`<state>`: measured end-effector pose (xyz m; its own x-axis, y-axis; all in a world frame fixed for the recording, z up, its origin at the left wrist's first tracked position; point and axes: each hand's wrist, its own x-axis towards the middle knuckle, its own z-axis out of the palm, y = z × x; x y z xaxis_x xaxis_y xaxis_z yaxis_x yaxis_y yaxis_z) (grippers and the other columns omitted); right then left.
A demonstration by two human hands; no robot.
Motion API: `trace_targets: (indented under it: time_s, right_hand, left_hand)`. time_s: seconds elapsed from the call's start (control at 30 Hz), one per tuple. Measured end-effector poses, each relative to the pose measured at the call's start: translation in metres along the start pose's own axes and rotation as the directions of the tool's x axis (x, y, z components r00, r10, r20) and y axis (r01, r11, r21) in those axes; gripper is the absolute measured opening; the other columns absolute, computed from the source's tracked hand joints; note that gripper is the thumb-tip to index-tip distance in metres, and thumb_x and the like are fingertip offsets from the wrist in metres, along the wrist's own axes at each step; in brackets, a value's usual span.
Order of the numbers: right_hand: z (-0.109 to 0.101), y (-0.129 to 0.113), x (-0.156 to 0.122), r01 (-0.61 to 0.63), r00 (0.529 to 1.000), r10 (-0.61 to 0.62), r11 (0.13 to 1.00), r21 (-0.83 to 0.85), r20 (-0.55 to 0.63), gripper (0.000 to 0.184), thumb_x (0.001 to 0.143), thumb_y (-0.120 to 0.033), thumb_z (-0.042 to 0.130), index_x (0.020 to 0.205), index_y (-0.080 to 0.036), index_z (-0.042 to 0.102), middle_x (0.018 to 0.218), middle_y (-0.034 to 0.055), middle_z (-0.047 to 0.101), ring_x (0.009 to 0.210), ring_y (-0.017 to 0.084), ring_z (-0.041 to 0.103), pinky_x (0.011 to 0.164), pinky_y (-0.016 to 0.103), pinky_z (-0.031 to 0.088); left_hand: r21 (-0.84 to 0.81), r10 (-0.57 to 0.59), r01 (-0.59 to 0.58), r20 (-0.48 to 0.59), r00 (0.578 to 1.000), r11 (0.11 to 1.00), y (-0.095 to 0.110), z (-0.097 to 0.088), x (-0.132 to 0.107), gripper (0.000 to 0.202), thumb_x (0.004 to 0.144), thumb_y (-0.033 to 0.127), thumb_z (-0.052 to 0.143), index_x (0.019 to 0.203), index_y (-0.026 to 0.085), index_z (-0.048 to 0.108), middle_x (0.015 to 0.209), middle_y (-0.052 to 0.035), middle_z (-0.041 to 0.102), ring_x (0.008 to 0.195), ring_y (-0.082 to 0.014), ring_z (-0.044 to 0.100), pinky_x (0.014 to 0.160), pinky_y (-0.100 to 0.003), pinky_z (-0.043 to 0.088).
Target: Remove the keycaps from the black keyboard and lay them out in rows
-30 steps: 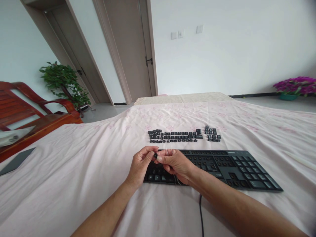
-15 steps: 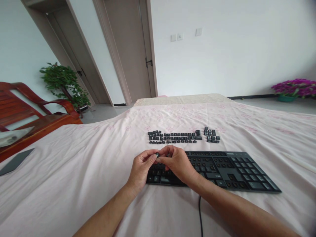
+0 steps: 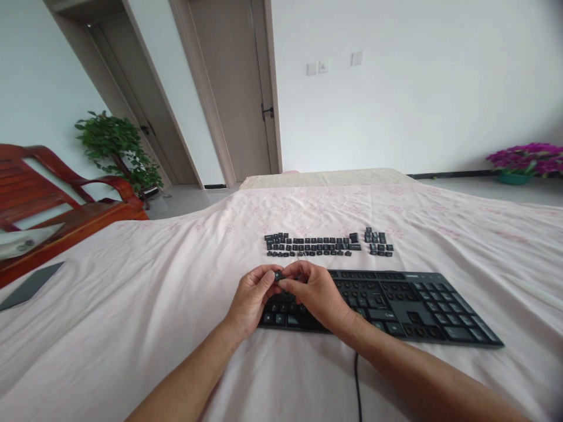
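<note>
A small black keycap (image 3: 278, 275) is pinched between the thumb and forefinger of my left hand (image 3: 251, 296). My right hand (image 3: 314, 290) is closed right beside it, its fingertips meeting the keycap's edge. Thin metal wires, which look like a keycap puller (image 3: 305, 256), stick up past my right fingers; the rest of it is hidden in the hand. Both hands are over the left part of a black keyboard (image 3: 404, 305), covering many of its keys. Several key positions there show bare sockets. Loose keycaps (image 3: 325, 247) lie in rows beyond the keyboard.
A pale pink flowered cloth (image 3: 176, 281) covers the surface. The keyboard's cable (image 3: 358, 381) runs toward me. A dark flat object (image 3: 30, 286) rests at far left, near a wooden chair (image 3: 65, 193). Another group of keycaps (image 3: 378, 237) sits to the right of the rows.
My fingers have turned the keycap so that its face shows more, and it has shifted slightly left. Both hands stay over the keyboard; the whole view has shifted a little.
</note>
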<state>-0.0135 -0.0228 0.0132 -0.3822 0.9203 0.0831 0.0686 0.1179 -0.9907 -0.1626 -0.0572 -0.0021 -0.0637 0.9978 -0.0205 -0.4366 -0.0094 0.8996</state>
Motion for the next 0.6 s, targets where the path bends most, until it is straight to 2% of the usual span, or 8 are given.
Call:
trace_targets:
  time_s: [0.23,0.37,0.5,0.6]
  right_hand:
    - [-0.0011,0.0009,0.0025,-0.012,1.0,0.012,0.999,0.042,0.0,0.017,0.073,-0.031,0.068,0.082,-0.016,0.065,0.074,0.0019,0.064,0.053,0.009,0.052,0.043,0.019,0.042]
    - [-0.0017,0.0012,0.0029,0.003,1.0,-0.002,0.999,0.055,-0.02,0.017,0.073,-0.031,0.068,0.082,-0.016,0.065,0.072,0.0016,0.064,0.054,0.009,0.052,0.043,0.019,0.042]
    - [-0.0017,-0.0006,0.0013,0.013,0.998,-0.01,0.999,0.047,-0.065,0.017,0.072,-0.031,0.07,0.081,-0.018,0.066,0.073,0.0016,0.065,0.055,0.011,0.053,0.045,0.021,0.042]
    - [-0.0007,-0.0036,-0.0015,0.067,0.993,-0.066,0.998,0.001,-0.097,0.014,0.071,-0.027,0.072,0.081,-0.019,0.066,0.074,0.0011,0.065,0.058,0.011,0.053,0.05,0.022,0.042]
  left_hand:
    - [0.062,0.049,-0.049,0.015,0.999,0.997,-0.0011,-0.0003,-0.0002,0.022,0.076,0.03,0.072,0.092,0.015,0.07,0.084,-0.0024,0.068,0.066,-0.0066,0.06,0.065,-0.017,0.049]
    - [0.081,0.061,-0.06,-0.01,0.998,0.995,-0.002,0.0011,-0.0004,0.024,0.074,0.029,0.074,0.092,0.015,0.07,0.084,-0.0025,0.069,0.067,-0.0077,0.061,0.066,-0.018,0.051]
    - [0.051,0.061,-0.059,-0.045,0.997,0.997,-0.0037,0.0022,-0.001,0.024,0.072,0.029,0.075,0.092,0.016,0.07,0.084,-0.0016,0.069,0.067,-0.0081,0.063,0.066,-0.019,0.053]
    - [-0.011,0.056,-0.057,-0.042,0.998,0.998,-0.0043,0.0028,-0.0015,0.022,0.071,0.027,0.076,0.089,0.016,0.069,0.083,-0.0012,0.07,0.069,-0.0092,0.064,0.067,-0.019,0.054]
